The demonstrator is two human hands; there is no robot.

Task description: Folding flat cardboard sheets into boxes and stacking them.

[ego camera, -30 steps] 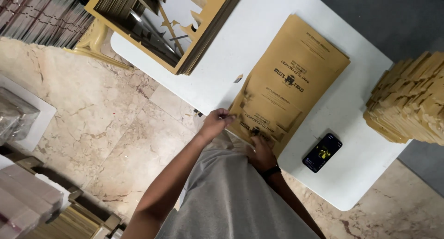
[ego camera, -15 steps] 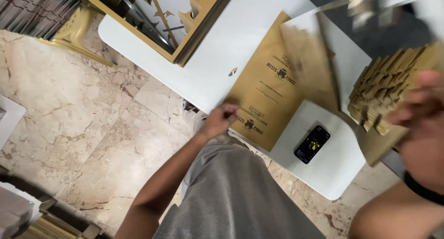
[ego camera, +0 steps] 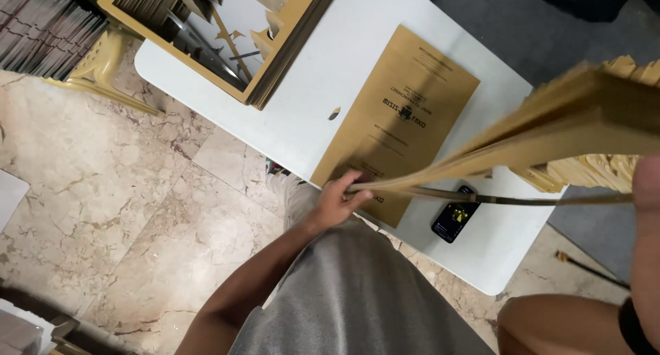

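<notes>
A thick bundle of brown cardboard sheets (ego camera: 550, 121) is raised edge-on close to the camera, slanting from right down to left. My left hand (ego camera: 342, 198) pinches the bundle's near left end at the front edge of the white table (ego camera: 309, 107). My right hand (ego camera: 646, 186) is only partly in view at the right edge, against the bundle's other end; a black band sits on its wrist. Under the bundle a flat brown printed cardboard sheet (ego camera: 402, 114) lies on the table.
A black phone (ego camera: 455, 221) lies near the table's front right. A pile of die-cut brown cardboard frames (ego camera: 275, 52) fills the back left corner. More brown folded pieces (ego camera: 584, 173) are stacked at the right. Marble floor lies to the left, with a yellow plastic stool (ego camera: 96, 70) there.
My right hand left the flat sheet, reached to the right pile and swung a bundle of cardboard across close to the camera. My left hand stayed at the sheet's near edge and now grips the bundle's end.
</notes>
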